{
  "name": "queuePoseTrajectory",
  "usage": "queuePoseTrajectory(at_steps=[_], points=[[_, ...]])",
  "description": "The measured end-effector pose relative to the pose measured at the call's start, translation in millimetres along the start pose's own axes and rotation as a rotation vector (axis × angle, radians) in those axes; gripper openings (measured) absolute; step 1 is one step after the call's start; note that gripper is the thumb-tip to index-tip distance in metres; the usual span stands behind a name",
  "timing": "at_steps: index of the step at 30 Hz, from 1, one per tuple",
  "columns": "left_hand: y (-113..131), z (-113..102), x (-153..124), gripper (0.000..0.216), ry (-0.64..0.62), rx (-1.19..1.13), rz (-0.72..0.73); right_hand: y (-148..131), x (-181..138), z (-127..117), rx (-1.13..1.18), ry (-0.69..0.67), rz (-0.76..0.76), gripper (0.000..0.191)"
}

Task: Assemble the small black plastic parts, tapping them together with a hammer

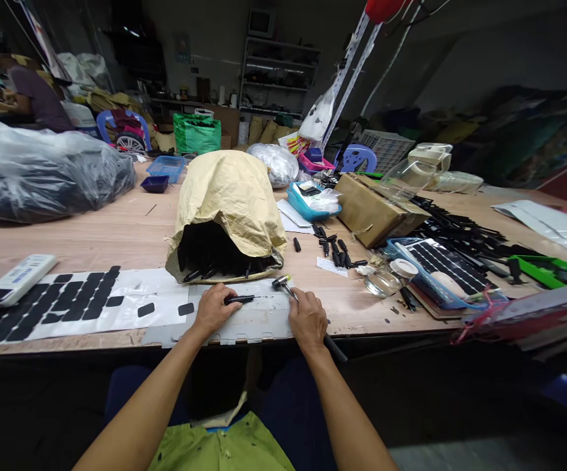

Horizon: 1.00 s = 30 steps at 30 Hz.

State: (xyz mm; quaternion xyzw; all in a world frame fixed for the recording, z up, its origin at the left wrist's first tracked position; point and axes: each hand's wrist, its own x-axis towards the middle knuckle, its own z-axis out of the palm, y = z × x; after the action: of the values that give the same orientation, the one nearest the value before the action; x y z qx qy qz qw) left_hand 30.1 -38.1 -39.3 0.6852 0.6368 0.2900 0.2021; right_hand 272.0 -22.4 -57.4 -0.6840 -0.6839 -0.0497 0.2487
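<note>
My left hand (pixel 213 307) is closed on a thin black rod-like part (pixel 241 299) and holds it flat on a grey metal plate (pixel 244 324) at the table's near edge. My right hand (pixel 308 319) grips the black handle of a small hammer (pixel 282 283); its metal head hovers just right of the rod's tip. Right behind my hands a tan sack (pixel 227 209) lies open, with more black rods spilling from its mouth.
A white sheet with several black pads (pixel 67 302) and a remote control (pixel 16 280) lie to the left. Loose black parts (pixel 335 248), a cardboard box (pixel 369 209), a roll of tape (pixel 403 268) and a blue tray (pixel 440 271) crowd the right. Another person (pixel 28 91) sits far left behind plastic bags.
</note>
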Motion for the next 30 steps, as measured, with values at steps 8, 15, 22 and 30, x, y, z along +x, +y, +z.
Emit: queuePoseTrajectory(at_steps=[8, 15, 22, 30], points=[[2, 1, 0, 0.011, 0.000, -0.009, -0.019, -27, -21, -25, 0.566, -0.092, -0.070, 0.035], [0, 2, -1, 0.012, 0.011, -0.028, -0.008, -52, -35, -31, 0.636, -0.167, -0.169, 0.036], [-1, 5, 0, 0.014, 0.014, -0.052, -0.004, -55, -43, -20, 0.543, -0.186, -0.183, 0.037], [-4, 4, 1, 0.011, -0.012, -0.124, -0.014, -65, -43, -20, 0.619, -0.189, -0.215, 0.036]])
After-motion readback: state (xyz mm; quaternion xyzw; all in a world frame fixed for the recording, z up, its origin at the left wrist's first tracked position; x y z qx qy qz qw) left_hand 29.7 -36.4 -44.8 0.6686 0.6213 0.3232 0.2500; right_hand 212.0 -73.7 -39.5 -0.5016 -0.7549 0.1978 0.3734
